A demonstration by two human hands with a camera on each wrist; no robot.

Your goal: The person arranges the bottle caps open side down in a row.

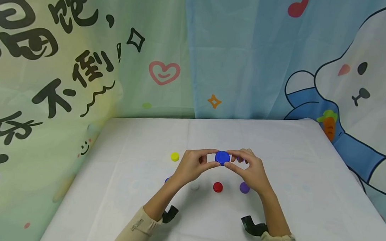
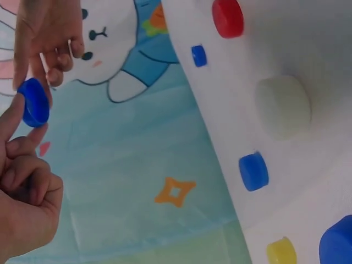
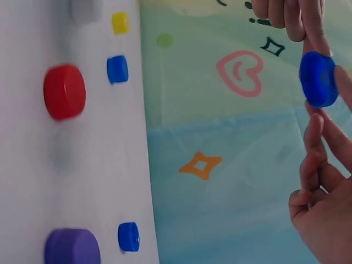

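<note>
A round blue bottle cap (image 1: 222, 157) is held up above the white table between both hands. My left hand (image 1: 194, 165) pinches its left side with thumb and forefinger. From the opposite side, the thumb and forefinger of my right hand (image 1: 249, 168) pinch the same cap. In the left wrist view the hollow inside of the blue cap (image 2: 36, 102) shows, while the right wrist view has the cap (image 3: 319, 80) between fingertips of both hands. The other fingers of each hand are curled beside it.
On the table (image 1: 141, 140) stand a yellow cap (image 1: 174, 156), a white cap (image 1: 195, 186), a red cap (image 1: 218, 187) and a purple cap (image 1: 244, 187). More blue caps (image 2: 253, 171) stand among them, one partly behind my left arm in the head view. Printed curtains (image 1: 233, 58) hang behind.
</note>
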